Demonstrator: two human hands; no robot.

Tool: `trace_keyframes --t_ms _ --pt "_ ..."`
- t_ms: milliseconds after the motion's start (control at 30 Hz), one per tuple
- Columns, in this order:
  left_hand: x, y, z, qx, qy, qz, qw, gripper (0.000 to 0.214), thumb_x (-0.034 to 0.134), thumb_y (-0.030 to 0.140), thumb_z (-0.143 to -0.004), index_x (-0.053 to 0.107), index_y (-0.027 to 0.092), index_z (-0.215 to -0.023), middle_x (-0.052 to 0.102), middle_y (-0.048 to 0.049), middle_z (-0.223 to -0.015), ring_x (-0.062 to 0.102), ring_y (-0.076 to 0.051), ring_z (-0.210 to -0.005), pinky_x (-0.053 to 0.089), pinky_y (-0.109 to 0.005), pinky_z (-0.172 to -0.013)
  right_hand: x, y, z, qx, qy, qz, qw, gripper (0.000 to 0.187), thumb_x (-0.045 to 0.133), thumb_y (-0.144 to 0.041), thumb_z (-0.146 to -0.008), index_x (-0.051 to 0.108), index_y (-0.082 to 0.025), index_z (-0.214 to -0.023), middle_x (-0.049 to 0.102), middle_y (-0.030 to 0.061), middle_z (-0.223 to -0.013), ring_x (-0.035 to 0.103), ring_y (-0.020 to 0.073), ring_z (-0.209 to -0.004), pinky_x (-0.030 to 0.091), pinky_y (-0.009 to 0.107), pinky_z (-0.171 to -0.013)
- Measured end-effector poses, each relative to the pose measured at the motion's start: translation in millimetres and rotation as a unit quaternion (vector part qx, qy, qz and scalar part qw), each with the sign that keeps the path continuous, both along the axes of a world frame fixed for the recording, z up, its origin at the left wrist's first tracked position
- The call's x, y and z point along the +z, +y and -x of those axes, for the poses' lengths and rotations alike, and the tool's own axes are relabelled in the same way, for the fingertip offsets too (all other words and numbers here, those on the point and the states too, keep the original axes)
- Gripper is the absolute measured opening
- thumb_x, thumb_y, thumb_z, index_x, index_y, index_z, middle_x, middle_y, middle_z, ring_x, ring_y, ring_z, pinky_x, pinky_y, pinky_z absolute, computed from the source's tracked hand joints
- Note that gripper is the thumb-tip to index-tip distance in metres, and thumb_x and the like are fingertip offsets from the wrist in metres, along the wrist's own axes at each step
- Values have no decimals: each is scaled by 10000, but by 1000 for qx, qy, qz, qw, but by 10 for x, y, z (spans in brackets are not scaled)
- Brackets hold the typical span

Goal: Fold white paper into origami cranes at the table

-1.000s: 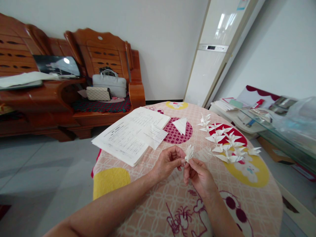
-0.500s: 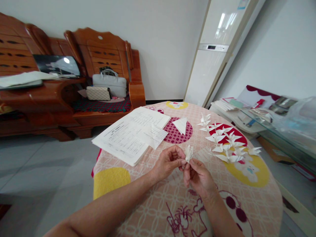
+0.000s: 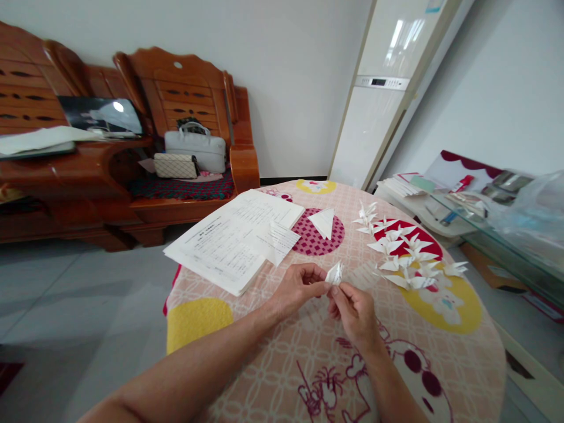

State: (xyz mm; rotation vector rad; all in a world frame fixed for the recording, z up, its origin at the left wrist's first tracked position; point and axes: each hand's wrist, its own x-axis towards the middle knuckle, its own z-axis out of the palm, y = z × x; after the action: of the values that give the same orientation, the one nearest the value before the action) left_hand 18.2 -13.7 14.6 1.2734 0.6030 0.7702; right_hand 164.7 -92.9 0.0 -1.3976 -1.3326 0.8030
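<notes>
Between the fingertips of both hands is a small piece of folded paper [image 3: 334,274], white with printed marks, held above the round table. My left hand [image 3: 304,283] pinches it from the left. From the right and below, my right hand [image 3: 353,308] grips its lower end with thumb and fingers; some fingertips are hidden. Right of the hands, several white paper cranes [image 3: 408,254] stand in a cluster on the tablecloth. A folded paper triangle [image 3: 324,223] lies beyond the hands. To the left rests a stack of printed sheets [image 3: 220,247], with small cut paper pieces [image 3: 278,242] on its right edge.
A patterned cloth covers the round table [image 3: 259,364]. Behind on the left, a wooden bench [image 3: 185,76] bears a grey bag [image 3: 211,153] and a quilted purse [image 3: 176,167]. At right stands a glass shelf [image 3: 497,247] with clutter and a plastic bag [image 3: 533,205]. A tall air conditioner [image 3: 374,117] stands behind.
The folded paper has turned and shows a flatter, more pointed face. My right hand has rolled over, its fingers now curled under the thumb. Nothing else on the table has moved.
</notes>
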Motion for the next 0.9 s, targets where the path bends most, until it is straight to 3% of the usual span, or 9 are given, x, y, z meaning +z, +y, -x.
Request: trace_keyframes --t_ms 133,300,467,900 --pt "-86 43 -15 -12 -12 25 1000 313 775 365 -689 628 97 -756 637 -23 -673 576 -96 -595 459 -211 -596 30 -24 -11 11 -70 -18 997 324 526 -379 -904 556 -183 -649 552 -13 -539 505 113 -500 384 224 -489" --pt "-97 58 -4 -89 -45 86 991 306 718 391 -761 620 104 -803 657 -47 -736 607 -112 -647 474 -227 -651 46 -32 -1 39 48 -16 998 357 464 -420 -934 614 -171 -727 618 12 -597 571 137 -533 449 240 -525" --pt "-69 48 11 -107 -51 88 989 317 689 410 -786 631 100 -810 656 -56 -743 617 -125 -646 472 -238 -654 27 -22 2 42 72 -13 996 343 465 -412 -940 627 -172 -755 635 15 -614 578 135 -527 459 237 -520" --pt "-100 23 -53 0 -7 26 1000 333 770 389 -692 633 90 -741 631 -25 -646 567 -101 -582 449 -215 -582 29 -28 -2 24 -1 -11 1000 268 521 -361 -901 599 -161 -740 559 -11 -578 520 117 -512 404 214 -481"
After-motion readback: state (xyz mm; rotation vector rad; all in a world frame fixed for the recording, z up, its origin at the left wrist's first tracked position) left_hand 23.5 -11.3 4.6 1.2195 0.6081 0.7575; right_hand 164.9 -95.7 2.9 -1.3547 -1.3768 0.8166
